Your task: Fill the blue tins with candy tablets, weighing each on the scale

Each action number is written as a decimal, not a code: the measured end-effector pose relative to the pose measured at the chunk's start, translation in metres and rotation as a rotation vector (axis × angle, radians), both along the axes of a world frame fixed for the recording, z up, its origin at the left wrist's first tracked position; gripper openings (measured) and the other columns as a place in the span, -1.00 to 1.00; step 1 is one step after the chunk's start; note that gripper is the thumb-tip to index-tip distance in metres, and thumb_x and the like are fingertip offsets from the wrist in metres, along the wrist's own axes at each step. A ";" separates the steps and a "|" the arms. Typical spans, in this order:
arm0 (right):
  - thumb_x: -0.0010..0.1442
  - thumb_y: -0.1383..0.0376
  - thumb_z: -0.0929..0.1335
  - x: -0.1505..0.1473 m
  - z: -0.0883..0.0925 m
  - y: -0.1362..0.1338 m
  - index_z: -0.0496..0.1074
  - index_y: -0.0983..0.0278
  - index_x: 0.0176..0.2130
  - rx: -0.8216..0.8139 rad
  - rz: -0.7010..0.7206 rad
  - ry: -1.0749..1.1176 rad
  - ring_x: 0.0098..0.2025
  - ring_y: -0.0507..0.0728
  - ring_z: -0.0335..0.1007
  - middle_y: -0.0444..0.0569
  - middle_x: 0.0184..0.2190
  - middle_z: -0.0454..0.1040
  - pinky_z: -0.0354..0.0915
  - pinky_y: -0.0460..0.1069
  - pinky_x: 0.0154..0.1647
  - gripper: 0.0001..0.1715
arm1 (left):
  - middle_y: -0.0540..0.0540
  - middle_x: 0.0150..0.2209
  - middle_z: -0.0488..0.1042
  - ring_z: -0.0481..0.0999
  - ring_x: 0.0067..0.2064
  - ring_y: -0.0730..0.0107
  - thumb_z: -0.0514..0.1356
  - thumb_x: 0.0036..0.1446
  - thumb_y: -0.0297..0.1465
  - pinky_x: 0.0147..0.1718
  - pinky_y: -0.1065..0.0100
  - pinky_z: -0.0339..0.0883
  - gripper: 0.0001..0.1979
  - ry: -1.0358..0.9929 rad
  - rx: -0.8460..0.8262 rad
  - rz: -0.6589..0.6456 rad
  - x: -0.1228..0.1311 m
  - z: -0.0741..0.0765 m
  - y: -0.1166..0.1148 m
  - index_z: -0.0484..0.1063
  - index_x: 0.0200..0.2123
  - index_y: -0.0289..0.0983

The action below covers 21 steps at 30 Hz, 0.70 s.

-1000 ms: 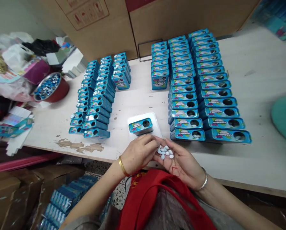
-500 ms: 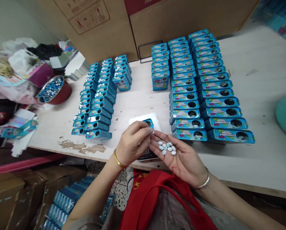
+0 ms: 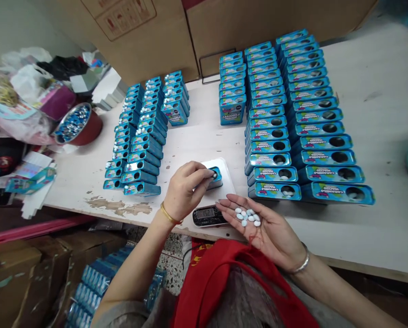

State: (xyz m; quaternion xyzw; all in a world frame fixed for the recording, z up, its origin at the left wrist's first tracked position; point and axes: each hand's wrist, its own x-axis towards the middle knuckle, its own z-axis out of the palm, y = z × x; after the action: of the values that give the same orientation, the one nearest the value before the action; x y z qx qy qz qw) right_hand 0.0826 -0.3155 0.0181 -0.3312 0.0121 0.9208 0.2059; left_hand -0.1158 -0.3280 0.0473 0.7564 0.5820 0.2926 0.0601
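My left hand (image 3: 186,190) is closed in a pinch on a small white candy (image 3: 214,174), right at the round hole of a blue tin (image 3: 218,182). That tin stands on the white plate of a digital scale (image 3: 227,169), partly hidden by my fingers. The black display (image 3: 206,212) of the scale shows digits. Palm up and slightly cupped, my right hand (image 3: 268,232) holds several white and pale blue candies (image 3: 247,216) beside the scale's front right.
Rows of blue tins (image 3: 272,174) with holes stand on the right of the table; more tins (image 3: 140,188), many with candies on top, stand on the left. A red bowl (image 3: 94,130) of blue wrapped pieces sits far left. Cardboard boxes (image 3: 224,27) close off the back.
My left hand has moved from the right palm to the tin's hole with a candy. My right hand has drawn away to the right, uncovering the scale display.
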 end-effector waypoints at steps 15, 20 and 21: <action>0.17 0.33 0.28 0.038 -0.028 -0.021 0.36 0.44 -0.06 -0.052 0.110 -0.136 0.00 0.24 0.39 0.23 -0.12 0.50 0.37 -0.02 -0.03 -0.66 | 0.01 -0.38 0.39 0.37 -0.34 0.51 0.21 0.08 -0.42 -0.32 0.40 0.28 -0.86 -0.213 0.174 0.452 -0.026 0.016 -0.041 0.39 -0.24 -0.26; 0.17 0.33 0.27 0.036 -0.024 -0.024 0.37 0.44 -0.08 -0.046 0.135 -0.145 0.00 0.25 0.39 0.22 -0.15 0.52 0.37 -0.02 -0.03 -0.67 | 0.02 -0.41 0.38 0.35 -0.35 0.51 0.20 0.08 -0.43 -0.32 0.40 0.26 -0.95 -0.200 0.159 0.452 -0.024 0.013 -0.050 0.37 -0.35 -0.27; 0.17 0.33 0.27 0.037 -0.024 -0.025 0.38 0.44 -0.08 -0.044 0.136 -0.144 0.00 0.25 0.39 0.21 -0.16 0.52 0.37 -0.02 -0.03 -0.68 | 0.01 -0.41 0.38 0.35 -0.35 0.51 0.20 0.08 -0.43 -0.32 0.40 0.26 -0.95 -0.192 0.155 0.450 -0.024 0.014 -0.051 0.37 -0.35 -0.27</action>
State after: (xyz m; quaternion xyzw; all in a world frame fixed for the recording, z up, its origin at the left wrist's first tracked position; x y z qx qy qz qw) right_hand 0.1191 -0.3406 -0.0055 -0.4009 -0.0051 0.9059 0.1361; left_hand -0.1393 -0.3791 0.0613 0.5788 0.7031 0.4130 -0.0095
